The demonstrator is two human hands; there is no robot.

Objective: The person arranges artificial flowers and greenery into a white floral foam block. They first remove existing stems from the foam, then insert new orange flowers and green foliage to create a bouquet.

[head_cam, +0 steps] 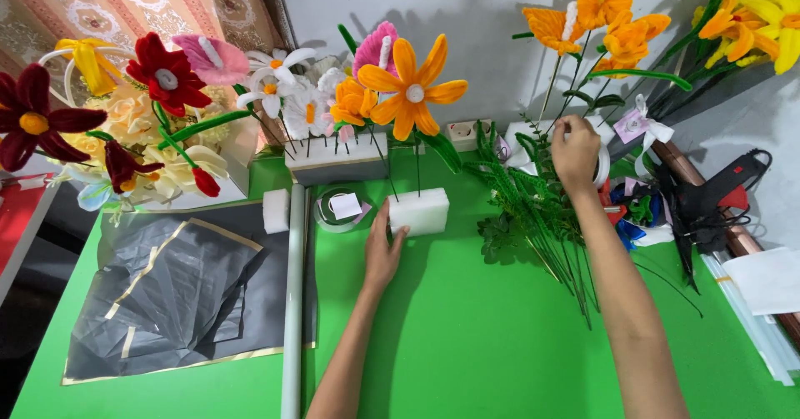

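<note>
We see the left hand (pixel 382 252) resting fingers against a white foam block (pixel 419 210) holding an orange flower (pixel 409 92). The right hand (pixel 575 148) seems to pinch a white tape roll (pixel 602 165), partly hidden.

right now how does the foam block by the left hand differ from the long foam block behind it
The small foam block under the left hand holds a single orange flower on one stem; the long foam block holds a whole row of flowers. The small one sits nearer, the long one against the wall. Both are white.
</note>
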